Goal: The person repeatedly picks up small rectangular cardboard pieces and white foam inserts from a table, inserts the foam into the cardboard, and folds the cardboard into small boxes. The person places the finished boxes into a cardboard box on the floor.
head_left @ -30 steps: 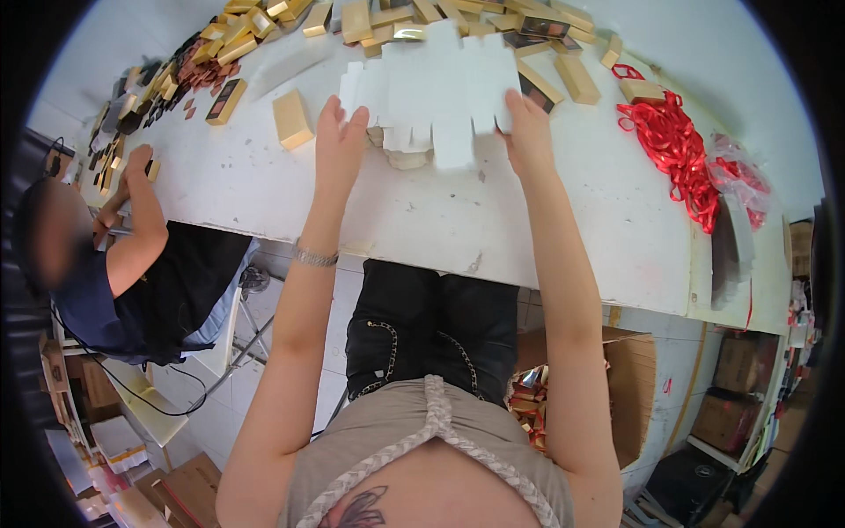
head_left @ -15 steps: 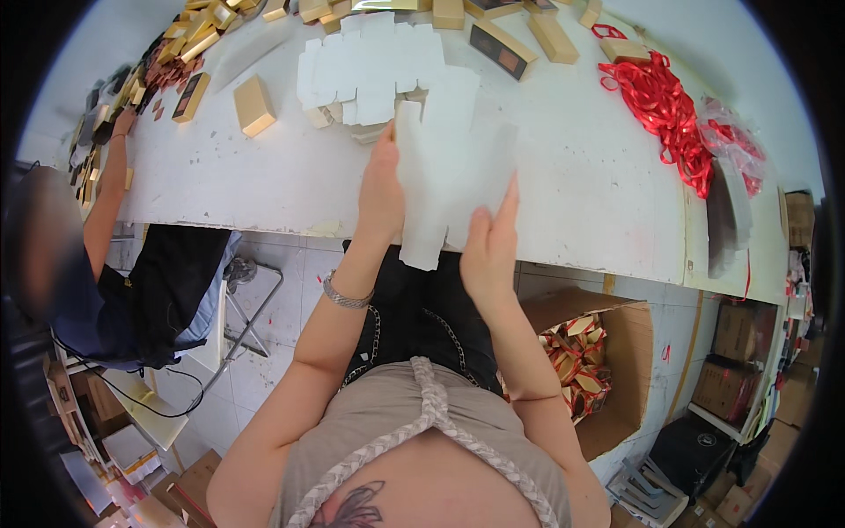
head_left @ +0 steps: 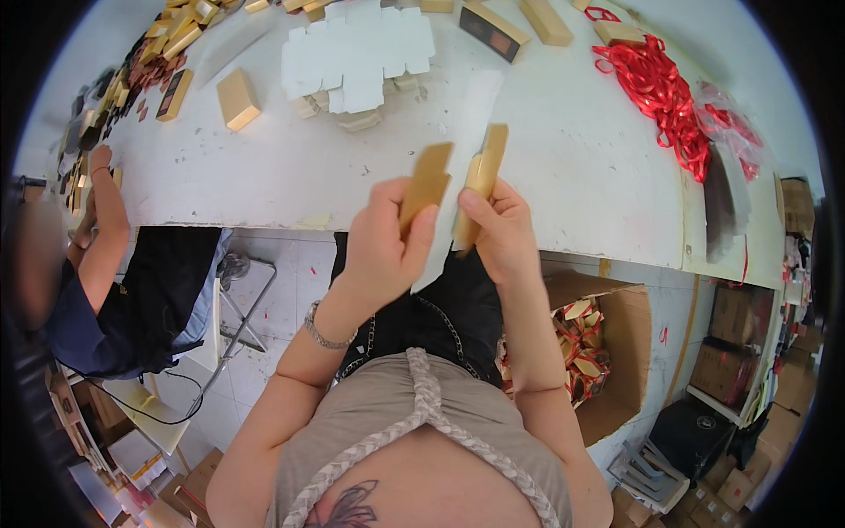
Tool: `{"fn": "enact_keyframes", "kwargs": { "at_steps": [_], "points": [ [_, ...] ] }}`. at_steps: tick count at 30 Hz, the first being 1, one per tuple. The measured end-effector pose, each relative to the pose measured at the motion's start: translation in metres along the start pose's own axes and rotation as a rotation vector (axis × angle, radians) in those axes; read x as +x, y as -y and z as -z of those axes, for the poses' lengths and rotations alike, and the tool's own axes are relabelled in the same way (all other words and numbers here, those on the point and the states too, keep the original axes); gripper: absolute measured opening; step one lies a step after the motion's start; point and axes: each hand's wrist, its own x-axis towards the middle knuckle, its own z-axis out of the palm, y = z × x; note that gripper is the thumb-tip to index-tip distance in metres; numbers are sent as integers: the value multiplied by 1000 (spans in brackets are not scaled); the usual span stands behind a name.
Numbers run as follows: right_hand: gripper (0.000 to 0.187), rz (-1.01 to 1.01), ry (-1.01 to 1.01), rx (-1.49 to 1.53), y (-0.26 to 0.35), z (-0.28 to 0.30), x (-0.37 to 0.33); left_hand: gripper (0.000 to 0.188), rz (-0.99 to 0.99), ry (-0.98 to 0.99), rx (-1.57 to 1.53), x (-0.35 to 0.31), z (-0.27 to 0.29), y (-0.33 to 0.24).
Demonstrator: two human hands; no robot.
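Observation:
Between my hands, over the near edge of the table, is a flat cardboard box blank [head_left: 478, 101], white inside and gold outside, partly folded. My left hand [head_left: 387, 233] is closed around its left gold-coloured side [head_left: 426, 185]. On the opposite side [head_left: 482, 176], my right hand [head_left: 506, 227] pinches the gold panel with the thumb toward me. The white middle panel slants between both hands and reaches down past the table edge. Beyond it lies a stack of white unfolded blanks [head_left: 352, 53] with notched flaps.
Gold boxes [head_left: 238, 99] stand about the table [head_left: 290, 176]. A heap of red ribbon [head_left: 656, 106] lies at the right. Below the table edge, an open carton [head_left: 616, 352] holds red-and-gold pieces. At the left, another person's hand [head_left: 101, 158] is among small gold boxes.
The blank was spread flat, white side up; now its sides are folded up, showing gold. My hands have shifted from its edges to gripping the raised sides.

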Motion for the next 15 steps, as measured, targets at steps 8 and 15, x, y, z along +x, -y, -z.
{"fn": "enact_keyframes", "kwargs": {
  "at_steps": [8,15],
  "points": [
    [25,447,-249,-943,-21,-26,1,40,538,-98,-204,7,-6,-3],
    [22,591,-418,-1039,-32,-26,13,54,226,-34,153,2,-27,-16]
  ]
}}
